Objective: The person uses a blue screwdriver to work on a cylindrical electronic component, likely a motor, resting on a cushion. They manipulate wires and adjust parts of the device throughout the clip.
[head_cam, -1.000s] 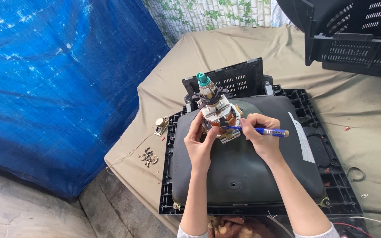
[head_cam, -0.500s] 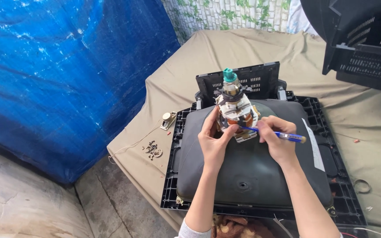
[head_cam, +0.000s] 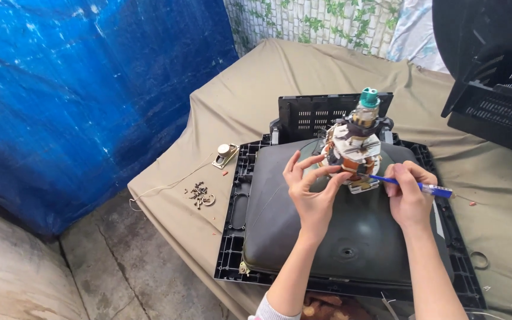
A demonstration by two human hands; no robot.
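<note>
A dark picture tube (head_cam: pixel 351 231) lies face down in a black plastic frame (head_cam: pixel 235 219) on a tan cloth. Its neck stands upright, wrapped in a copper-wound yoke (head_cam: pixel 354 151) with a teal cap (head_cam: pixel 369 96) on top. My left hand (head_cam: pixel 312 192) has its fingertips on the left side of the yoke. My right hand (head_cam: pixel 409 195) grips a blue-handled screwdriver (head_cam: pixel 413 185), whose tip points left into the base of the yoke.
A heap of loose screws (head_cam: pixel 198 194) and a small metal part (head_cam: pixel 225 154) lie on the tan cloth (head_cam: pixel 250 101) left of the frame. A black vented back cover (head_cam: pixel 496 77) sits at upper right. Blue tarpaulin (head_cam: pixel 78 89) hangs to the left.
The view has shifted, so the tube sits further right in frame. My left fingers have spread on the yoke; my right hand keeps the screwdriver at its base.
</note>
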